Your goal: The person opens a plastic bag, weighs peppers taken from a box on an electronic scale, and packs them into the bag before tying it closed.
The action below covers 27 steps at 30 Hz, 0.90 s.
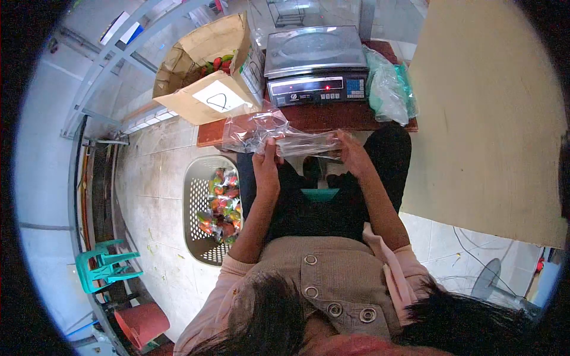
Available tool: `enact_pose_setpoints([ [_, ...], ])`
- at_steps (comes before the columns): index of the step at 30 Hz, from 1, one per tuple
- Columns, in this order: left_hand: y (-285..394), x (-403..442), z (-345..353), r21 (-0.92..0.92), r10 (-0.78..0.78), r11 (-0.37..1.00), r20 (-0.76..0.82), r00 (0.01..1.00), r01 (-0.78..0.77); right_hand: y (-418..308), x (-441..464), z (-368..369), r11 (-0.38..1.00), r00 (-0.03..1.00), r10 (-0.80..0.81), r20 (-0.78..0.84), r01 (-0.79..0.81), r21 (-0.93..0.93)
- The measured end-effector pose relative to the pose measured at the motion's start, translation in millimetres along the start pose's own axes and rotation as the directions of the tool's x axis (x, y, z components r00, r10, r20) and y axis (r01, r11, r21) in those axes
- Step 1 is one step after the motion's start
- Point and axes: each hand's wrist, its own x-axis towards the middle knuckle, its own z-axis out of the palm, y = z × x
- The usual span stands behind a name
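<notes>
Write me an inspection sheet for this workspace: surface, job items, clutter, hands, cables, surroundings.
Surface: low red-brown table, bearing a scale.
Job's things: clear plastic bag, held stretched out; open cardboard box with red and green peppers; perforated basket on the tiled floor with more, seemingly wrapped.
Clutter: bunched plastic bags right of the scale.
Hands: left hand and right hand each pinch the clear plastic bag with the fingers.
Cables: thin cable at right, on the floor.
Surroundings: teal stool and red bin at left; large tan panel at right.

Bright light, curved edges, black corners, glints on clear bag
</notes>
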Motion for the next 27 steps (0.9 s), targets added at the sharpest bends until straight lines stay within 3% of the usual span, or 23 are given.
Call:
enact_pose_setpoints([
  [2,-0.8,-1.6,0.6,0.015,-0.003,1.0,-0.009,1.0,0.003,-1.5,-1.0,-0.6,0.993,0.999,-0.04,-0.002,0.039,-0.107],
  [8,-3.2,-4.7,2.8,0.044,-0.016,0.999,0.055,0.998,0.013,4.2,4.8,-7.3,0.998,0.999,-0.006,0.054,0.002,0.058],
  [10,-20.6,-0.9,-2.0,0.001,-0.038,0.999,0.047,0.998,0.038,32.6,23.6,-40.0,0.93,0.98,-0.186,0.071,0.199,-0.31],
  [12,-23.7,-1.1,-2.5,0.004,-0.059,0.998,0.049,0.997,0.058,33.7,24.5,-42.3,0.926,0.984,-0.178,0.024,0.176,-0.333],
  [14,-15.0,-5.4,0.0,0.055,-0.078,0.996,0.059,0.995,0.074,9.4,8.2,-15.4,0.999,0.995,0.044,-0.086,-0.044,0.002],
  [17,-24.0,-6.0,-1.2,0.052,-0.087,0.995,0.059,0.994,0.084,6.6,6.4,-12.6,0.988,0.988,0.056,-0.144,-0.076,-0.137],
  [20,-14.8,-9.5,2.7,0.082,-0.073,0.994,0.085,0.994,0.066,10.9,11.6,-17.7,0.991,0.999,-0.029,-0.034,0.024,-0.13],
  [23,-14.0,-9.6,4.3,0.069,-0.051,0.997,0.097,0.994,0.045,8.8,6.8,-11.5,0.989,0.987,-0.087,-0.135,0.069,-0.134],
  [27,-22.0,-6.1,1.1,0.066,-0.041,0.997,0.089,0.995,0.035,5.6,7.1,-8.6,0.993,0.986,-0.104,-0.132,0.094,-0.077],
])
